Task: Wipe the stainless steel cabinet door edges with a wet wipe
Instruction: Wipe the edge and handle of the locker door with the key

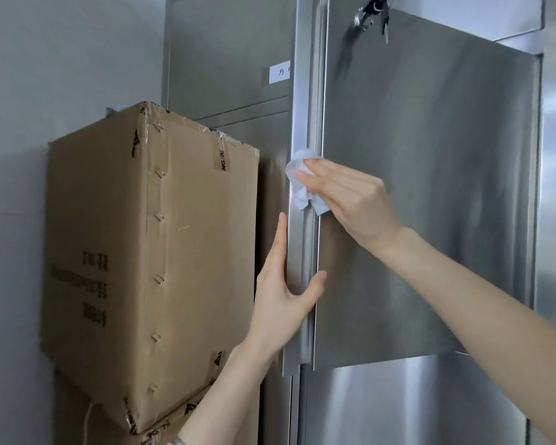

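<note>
Grey tiled wall (45, 75) on the left, with a taped cardboard box (148, 239) stacked on another beside a steel cabinet (414, 409). Its upper door (430, 194) stands ajar, keys (371, 14) hanging in the lock. The door's edge (302, 91) runs vertically, facing the camera. The left hand (286, 293) pinches the edge low down, thumb in front and fingers behind. Higher up, the right hand (350, 194) presses the crumpled wipe (297, 178) against the edge with nearly straight fingers.

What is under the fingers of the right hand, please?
A crumpled white wet wipe, which the right hand presses against the cabinet door edge. The wipe's middle and the metal behind it are covered.
</note>
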Demonstrator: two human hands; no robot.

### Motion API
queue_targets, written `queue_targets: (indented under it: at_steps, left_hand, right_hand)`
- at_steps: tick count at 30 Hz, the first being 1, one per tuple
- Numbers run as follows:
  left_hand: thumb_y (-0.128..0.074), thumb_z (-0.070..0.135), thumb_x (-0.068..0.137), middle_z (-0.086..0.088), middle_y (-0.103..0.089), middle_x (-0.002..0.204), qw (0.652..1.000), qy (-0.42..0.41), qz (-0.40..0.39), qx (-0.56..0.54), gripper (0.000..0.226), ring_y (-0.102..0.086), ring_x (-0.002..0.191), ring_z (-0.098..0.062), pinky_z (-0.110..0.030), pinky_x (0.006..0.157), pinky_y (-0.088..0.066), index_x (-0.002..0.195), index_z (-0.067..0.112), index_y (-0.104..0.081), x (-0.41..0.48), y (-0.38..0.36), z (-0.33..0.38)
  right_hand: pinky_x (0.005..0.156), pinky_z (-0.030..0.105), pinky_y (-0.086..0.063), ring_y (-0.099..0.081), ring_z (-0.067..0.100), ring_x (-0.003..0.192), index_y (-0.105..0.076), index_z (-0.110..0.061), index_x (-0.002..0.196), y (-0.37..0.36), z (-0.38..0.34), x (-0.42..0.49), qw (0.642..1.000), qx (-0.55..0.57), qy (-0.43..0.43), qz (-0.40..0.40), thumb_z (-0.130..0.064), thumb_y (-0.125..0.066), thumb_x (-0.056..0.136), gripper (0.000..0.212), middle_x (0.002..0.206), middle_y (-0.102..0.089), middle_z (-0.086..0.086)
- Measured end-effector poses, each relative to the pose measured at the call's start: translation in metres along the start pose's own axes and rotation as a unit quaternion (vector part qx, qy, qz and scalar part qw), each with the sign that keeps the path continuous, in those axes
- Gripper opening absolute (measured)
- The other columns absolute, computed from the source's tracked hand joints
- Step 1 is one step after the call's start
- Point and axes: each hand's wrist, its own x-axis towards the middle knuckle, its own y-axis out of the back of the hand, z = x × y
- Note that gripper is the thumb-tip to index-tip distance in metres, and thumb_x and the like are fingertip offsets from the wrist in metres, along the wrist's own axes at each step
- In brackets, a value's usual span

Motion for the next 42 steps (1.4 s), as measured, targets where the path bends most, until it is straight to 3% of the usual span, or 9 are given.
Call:
queue_targets:
  at_steps: [3,7,12,23,26,32,35,39,42]
  left_hand:
    - [-0.061,0.018,0.082,0.016,-0.026,0.156,1.000,-0.010,-0.006,0.006,0.084,-0.028,0.141,0.000,-0.034,0.118,-0.026,0.149,0.036,-0.013,-0.003,0.001,0.001]
    - [-0.060,0.014,0.081,0.022,-0.029,0.153,1.000,-0.006,-0.008,0.003,0.085,-0.053,0.096,0.014,-0.008,0.096,-0.036,0.148,0.043,-0.015,-0.011,0.000,-0.006]
    - [-0.058,0.013,0.083,0.021,-0.026,0.155,0.999,0.032,-0.015,0.013,0.086,-0.031,0.139,0.002,-0.025,0.114,-0.028,0.148,0.045,-0.012,-0.048,-0.001,-0.026]
    - [-0.060,0.008,0.076,0.023,-0.018,0.157,0.999,0.036,-0.032,-0.004,0.097,-0.020,0.144,-0.001,-0.010,0.108,-0.027,0.149,0.047,-0.010,-0.052,0.001,-0.049]
    - [-0.062,0.014,0.080,0.013,-0.024,0.158,0.995,0.047,-0.070,-0.059,0.089,-0.025,0.145,-0.011,-0.040,0.116,-0.029,0.150,0.039,-0.012,-0.049,0.009,-0.051]
    - [-0.051,0.032,0.094,0.038,-0.056,0.114,0.992,0.029,-0.095,-0.076,0.058,-0.055,0.108,0.009,-0.019,0.096,-0.043,0.145,0.042,-0.023,0.011,0.032,-0.034]
    - [-0.042,0.024,0.103,0.026,-0.055,0.074,0.996,0.025,-0.041,-0.074,0.050,-0.053,0.073,0.005,-0.023,0.082,-0.043,0.149,0.034,-0.025,0.087,0.033,-0.014]
    - [-0.048,0.025,0.101,-0.024,-0.043,0.142,0.999,-0.025,-0.029,0.004,0.061,-0.041,0.130,-0.032,-0.040,0.101,-0.035,0.153,0.022,-0.017,0.148,0.025,0.010]
    - [-0.049,0.021,0.101,-0.030,-0.021,0.145,0.997,-0.052,-0.046,0.019,0.064,-0.025,0.132,-0.033,-0.028,0.104,-0.034,0.154,0.020,-0.014,0.152,0.025,0.005]
  right_hand:
    - [0.079,0.035,-0.056,-0.066,0.029,0.099,-0.071,0.003,0.100,-0.001,0.001,0.018,0.998,0.001,-0.045,0.033,0.012,-0.063,0.081,0.022,0.104,-0.069,0.015]
    - [0.087,0.032,-0.051,-0.064,0.029,0.104,-0.069,0.003,0.104,0.005,-0.019,-0.003,0.998,0.021,-0.059,0.018,0.010,-0.062,0.083,0.023,0.109,-0.068,0.016]
    - [0.082,0.034,-0.054,-0.065,0.029,0.102,-0.070,0.003,0.103,0.002,-0.037,-0.024,0.997,0.030,-0.070,-0.008,0.012,-0.066,0.078,0.026,0.109,-0.067,0.017]
    - [0.081,0.033,-0.056,-0.065,0.028,0.103,-0.070,0.002,0.102,-0.014,-0.037,-0.026,0.996,0.022,-0.091,-0.006,0.014,-0.061,0.081,0.026,0.109,-0.068,0.014]
    - [0.086,0.034,-0.054,-0.063,0.028,0.106,-0.069,0.001,0.105,-0.009,-0.046,-0.046,0.996,0.027,-0.075,-0.030,0.014,-0.061,0.082,0.028,0.112,-0.067,0.014]
    - [0.084,0.036,-0.056,-0.062,0.026,0.108,-0.069,0.000,0.107,-0.007,-0.052,-0.050,0.995,0.034,-0.080,-0.057,0.010,-0.061,0.083,0.027,0.114,-0.066,0.012]
    - [0.079,0.036,-0.057,-0.061,0.025,0.110,-0.070,0.000,0.105,-0.008,-0.055,-0.055,0.994,0.034,-0.090,-0.058,0.011,-0.061,0.082,0.027,0.115,-0.066,0.011]
    - [0.067,0.033,-0.057,-0.062,0.026,0.108,-0.069,0.002,0.105,-0.015,-0.072,-0.074,0.993,0.026,-0.083,-0.078,0.015,-0.063,0.077,0.032,0.113,-0.066,0.014]
    - [0.063,0.030,-0.056,-0.063,0.024,0.107,-0.070,0.001,0.105,-0.011,-0.075,-0.078,0.992,0.007,-0.057,-0.112,0.014,-0.063,0.077,0.031,0.111,-0.067,0.013]
